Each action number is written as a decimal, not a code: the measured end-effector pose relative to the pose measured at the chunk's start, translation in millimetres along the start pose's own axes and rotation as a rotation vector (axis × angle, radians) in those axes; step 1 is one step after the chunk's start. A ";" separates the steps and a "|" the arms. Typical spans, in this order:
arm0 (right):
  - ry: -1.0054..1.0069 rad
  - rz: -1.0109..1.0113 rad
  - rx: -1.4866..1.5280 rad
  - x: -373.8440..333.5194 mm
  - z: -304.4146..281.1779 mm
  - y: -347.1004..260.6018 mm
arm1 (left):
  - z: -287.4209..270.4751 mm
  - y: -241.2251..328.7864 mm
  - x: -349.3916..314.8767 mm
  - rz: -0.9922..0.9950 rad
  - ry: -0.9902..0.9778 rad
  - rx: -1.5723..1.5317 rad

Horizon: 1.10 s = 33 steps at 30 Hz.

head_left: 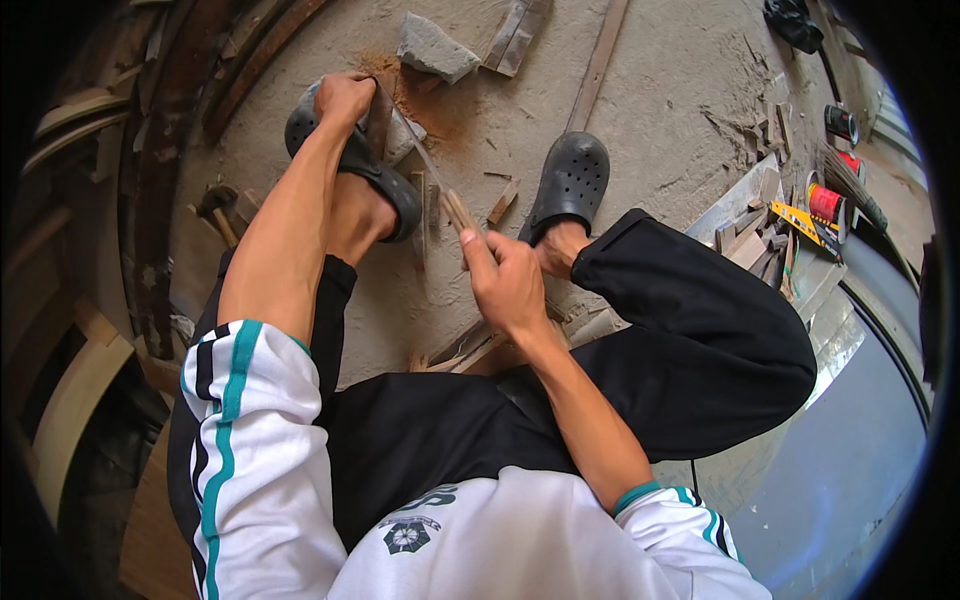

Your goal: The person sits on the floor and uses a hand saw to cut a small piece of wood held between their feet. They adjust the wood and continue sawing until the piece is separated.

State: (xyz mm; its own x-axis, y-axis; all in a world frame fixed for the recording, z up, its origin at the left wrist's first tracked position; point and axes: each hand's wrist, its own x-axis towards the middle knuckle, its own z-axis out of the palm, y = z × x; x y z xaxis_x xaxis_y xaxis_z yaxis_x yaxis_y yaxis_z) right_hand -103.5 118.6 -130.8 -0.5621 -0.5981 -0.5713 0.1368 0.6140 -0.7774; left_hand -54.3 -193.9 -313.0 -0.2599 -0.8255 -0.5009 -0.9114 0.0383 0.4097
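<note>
My right hand [507,280] is closed round the wooden handle [458,212] of a long, narrow metal-bladed tool. Its thin blade [418,148] slants up and left; whether it is a file or a saw I cannot tell. At the blade's far end my left hand [343,98] is closed, its fingertips hidden. Just below those fingers stands a brown piece of wood [379,122], beside my left foot in a dark clog [385,185]. Orange-brown dust [440,112] lies on the floor there, around a pale stone [403,138].
Beyond the dust lie a grey stone block [436,48] and wood offcuts [517,35]. A long wooden strip [598,65] reaches my right clog [572,180]. At right are scrap wood, a yellow handsaw [805,228] and red-black cans [826,203]. Curved timbers [80,405] line the left; a hammer [218,210] lies nearby.
</note>
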 end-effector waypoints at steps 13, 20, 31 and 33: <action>0.034 -0.014 -0.088 0.7 8.8 11.4 | 3.0 7.1 -4.0 -0.007 0.061 -0.004; 0.055 -0.059 -0.145 12.0 8.1 13.1 | 3.4 9.3 -4.5 -0.038 0.022 -0.026; 0.056 -0.089 -0.157 3.8 14.4 19.2 | 4.9 4.4 -1.3 -0.040 0.025 -0.014; 0.031 -0.049 -0.149 5.1 9.5 16.5 | 6.2 4.0 -0.8 -0.035 0.039 0.009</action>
State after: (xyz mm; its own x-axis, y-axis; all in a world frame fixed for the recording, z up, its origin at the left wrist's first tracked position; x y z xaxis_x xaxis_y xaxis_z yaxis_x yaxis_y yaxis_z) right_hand -96.2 120.8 -149.0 -0.5907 -0.6144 -0.5231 -0.0131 0.6555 -0.7551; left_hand -59.7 -189.5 -315.7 -0.2153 -0.8478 -0.4847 -0.9225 0.0138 0.3856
